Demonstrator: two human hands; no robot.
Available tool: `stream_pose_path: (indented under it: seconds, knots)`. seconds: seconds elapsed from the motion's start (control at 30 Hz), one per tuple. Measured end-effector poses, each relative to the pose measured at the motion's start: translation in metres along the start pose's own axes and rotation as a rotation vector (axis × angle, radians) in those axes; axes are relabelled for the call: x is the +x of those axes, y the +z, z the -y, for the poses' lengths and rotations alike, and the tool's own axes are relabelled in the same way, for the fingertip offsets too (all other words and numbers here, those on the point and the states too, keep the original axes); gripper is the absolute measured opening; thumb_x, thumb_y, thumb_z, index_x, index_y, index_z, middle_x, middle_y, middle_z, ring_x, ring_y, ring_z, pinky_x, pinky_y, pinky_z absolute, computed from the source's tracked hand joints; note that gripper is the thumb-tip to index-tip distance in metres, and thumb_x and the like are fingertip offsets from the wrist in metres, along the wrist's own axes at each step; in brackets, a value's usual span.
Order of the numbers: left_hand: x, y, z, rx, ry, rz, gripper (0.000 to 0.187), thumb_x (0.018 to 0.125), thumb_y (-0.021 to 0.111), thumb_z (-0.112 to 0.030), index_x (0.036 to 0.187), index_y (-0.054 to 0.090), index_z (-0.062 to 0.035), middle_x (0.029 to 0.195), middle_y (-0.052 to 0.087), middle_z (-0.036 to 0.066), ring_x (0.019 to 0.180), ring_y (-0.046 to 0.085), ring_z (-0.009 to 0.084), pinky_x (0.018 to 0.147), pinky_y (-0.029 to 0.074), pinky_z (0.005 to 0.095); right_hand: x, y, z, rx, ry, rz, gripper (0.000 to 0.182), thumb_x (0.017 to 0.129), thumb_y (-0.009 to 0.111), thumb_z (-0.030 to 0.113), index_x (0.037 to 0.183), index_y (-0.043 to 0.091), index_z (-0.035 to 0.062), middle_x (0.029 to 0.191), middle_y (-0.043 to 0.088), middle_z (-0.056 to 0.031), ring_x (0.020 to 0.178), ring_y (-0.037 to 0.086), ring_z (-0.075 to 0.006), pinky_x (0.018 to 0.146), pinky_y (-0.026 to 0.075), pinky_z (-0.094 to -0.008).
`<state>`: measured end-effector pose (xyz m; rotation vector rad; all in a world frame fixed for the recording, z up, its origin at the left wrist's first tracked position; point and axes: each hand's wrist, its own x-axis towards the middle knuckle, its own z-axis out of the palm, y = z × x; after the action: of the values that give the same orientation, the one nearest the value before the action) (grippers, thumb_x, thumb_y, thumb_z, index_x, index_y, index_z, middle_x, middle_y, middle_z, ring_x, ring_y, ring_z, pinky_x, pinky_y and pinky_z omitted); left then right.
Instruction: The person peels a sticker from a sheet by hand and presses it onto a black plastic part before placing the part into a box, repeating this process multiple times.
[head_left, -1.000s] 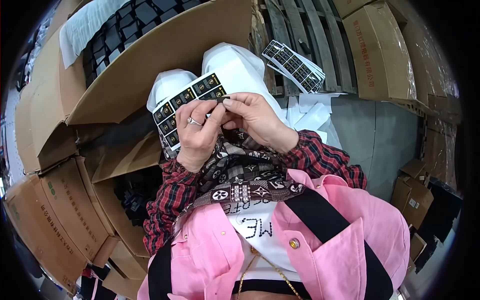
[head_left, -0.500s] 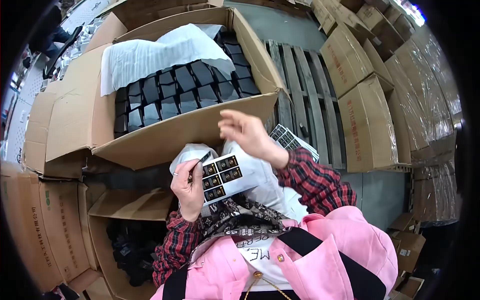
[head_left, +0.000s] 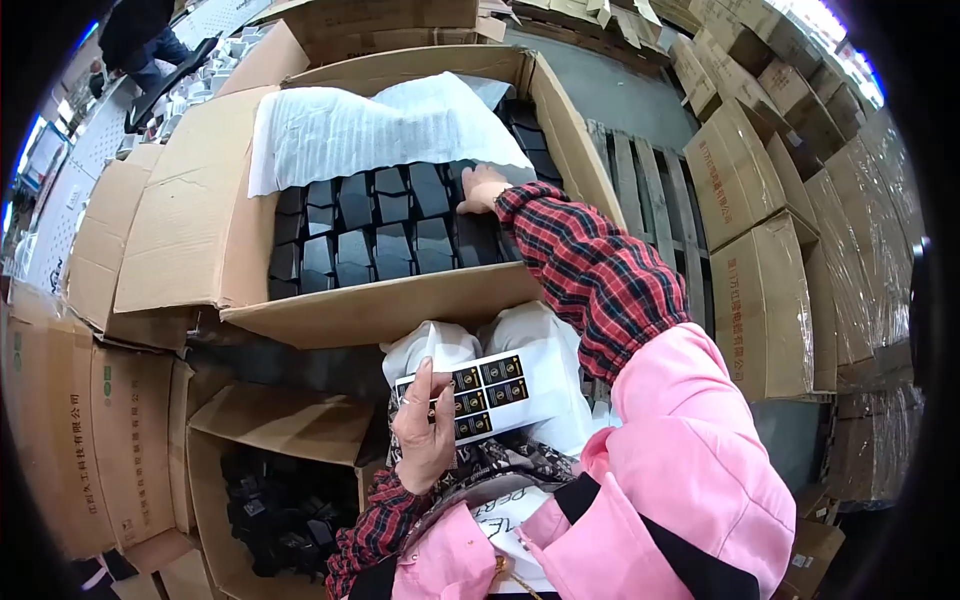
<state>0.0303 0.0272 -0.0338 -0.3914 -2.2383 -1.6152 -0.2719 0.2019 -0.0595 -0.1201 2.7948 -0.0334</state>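
My left hand (head_left: 425,430) grips a white sheet of black stickers (head_left: 500,375) above my lap, thumb and fingers closed at its left edge. The stickers are square with small yellowish print. Inside the large open carton (head_left: 370,308), my right hand (head_left: 482,188) reaches down to the black plastic pieces (head_left: 395,250), touching them with its fingers apart. These pieces stand packed in tight rows. A white foam sheet (head_left: 380,130) lies folded back over the far rows. The tips of my right fingers are partly hidden among the pieces.
A lower open carton (head_left: 270,400) at my left holds a jumble of black parts (head_left: 280,510). Wooden pallet slats (head_left: 650,190) lie right of the large carton. Stacked cardboard boxes (head_left: 760,290) stand farther right. Another person (head_left: 140,40) is at the far left.
My right hand has moved from above my lap, forward into the large carton onto the black pieces. My left hand still holds the sticker sheet. The view has shifted.
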Motion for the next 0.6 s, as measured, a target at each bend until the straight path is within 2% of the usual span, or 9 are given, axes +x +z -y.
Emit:
stream_pose_path:
  seconds: [0.07,0.13,0.2,0.27,0.37,0.4,0.43,0.53,0.6]
  knots:
    - [0.002,0.003,0.000,-0.036,-0.002,0.006,0.041,0.075,0.051,0.004,0.115,0.042,0.0017,0.079,0.057,0.012,0.067,0.056,0.0210,0.061,0.044,0.0277,-0.015,-0.014,-0.005,0.084,-0.015,-0.098,0.037,0.066,0.060,0.027,0.093,0.058,0.0016,0.097,0.056,-0.0154,0.092,0.054,-0.0274,0.078,0.043,-0.0351]
    - [0.005,-0.001,-0.005,-0.012,0.030,0.032,0.040,0.076,0.051,0.003,0.115,0.042,0.0013,0.078,0.056,0.012,0.068,0.056,0.0205,0.063,0.044,0.0273,-0.009,0.003,-0.018,0.190,-0.021,-0.245,0.021,0.063,0.058,0.021,0.075,0.062,0.0037,0.081,0.061,-0.0132,0.078,0.058,-0.0270,0.071,0.045,-0.0353]
    - [0.007,-0.010,-0.010,0.011,-0.018,0.107,0.039,0.077,0.050,0.001,0.115,0.042,0.0018,0.078,0.056,0.012,0.069,0.055,0.0187,0.065,0.043,0.0268,-0.026,0.002,-0.027,0.520,-0.300,-0.235,0.011,0.065,0.057,0.014,0.072,0.062,0.0068,0.071,0.060,-0.0113,0.067,0.057,-0.0238,0.063,0.044,-0.0319]
    - [0.004,-0.012,-0.007,-0.132,-0.111,0.026,0.039,0.082,0.047,-0.003,0.119,0.038,0.0007,0.082,0.055,0.007,0.070,0.052,0.0118,0.067,0.042,0.0224,-0.076,-0.022,-0.013,0.900,-0.408,-0.281,0.005,0.072,0.057,0.008,0.074,0.057,0.0029,0.062,0.055,-0.0027,0.060,0.049,-0.0090,0.057,0.041,-0.0244]
    - [0.012,-0.013,-0.014,-0.291,-0.240,-0.035,0.039,0.086,0.042,-0.007,0.123,0.033,-0.0022,0.086,0.054,0.004,0.072,0.050,0.0076,0.068,0.043,0.0211,-0.149,-0.033,0.002,1.019,-0.602,-0.379,0.007,0.074,0.057,0.007,0.075,0.054,0.0011,0.064,0.052,-0.0006,0.063,0.046,-0.0057,0.059,0.040,-0.0217]
    - [0.014,-0.010,-0.020,-0.310,-0.233,-0.036,0.040,0.086,0.042,-0.007,0.124,0.032,-0.0021,0.086,0.054,0.004,0.072,0.050,0.0076,0.068,0.043,0.0210,-0.160,-0.035,0.003,0.923,-0.584,-0.387,0.008,0.074,0.056,0.007,0.077,0.054,0.0007,0.066,0.055,-0.0045,0.064,0.049,-0.0098,0.061,0.041,-0.0244]
    - [0.018,-0.007,-0.026,-0.324,-0.220,-0.037,0.040,0.086,0.042,-0.007,0.124,0.031,-0.0020,0.086,0.054,0.004,0.072,0.050,0.0075,0.068,0.043,0.0209,-0.158,-0.032,0.000,0.822,-0.549,-0.397,0.012,0.070,0.056,0.010,0.078,0.058,0.0019,0.070,0.058,-0.0124,0.066,0.056,-0.0251,0.062,0.044,-0.0316]
    - [0.014,0.001,-0.032,-0.330,-0.143,0.046,0.042,0.085,0.042,-0.004,0.124,0.030,0.0000,0.087,0.053,0.006,0.072,0.051,0.0096,0.068,0.043,0.0216,-0.108,-0.015,-0.015,0.420,-0.418,-0.278,0.037,0.069,0.058,0.020,0.101,0.052,0.0015,0.094,0.056,-0.0167,0.090,0.053,-0.0289,0.078,0.042,-0.0351]
    - [0.007,0.004,-0.038,-0.303,-0.178,0.072,0.043,0.084,0.044,-0.005,0.124,0.031,0.0000,0.086,0.053,0.007,0.071,0.051,0.0099,0.067,0.043,0.0214,-0.084,-0.003,-0.022,0.284,-0.331,0.013,0.056,0.066,0.063,0.026,0.113,0.044,0.0029,0.106,0.051,-0.0171,0.103,0.046,-0.0296,0.084,0.038,-0.0351]
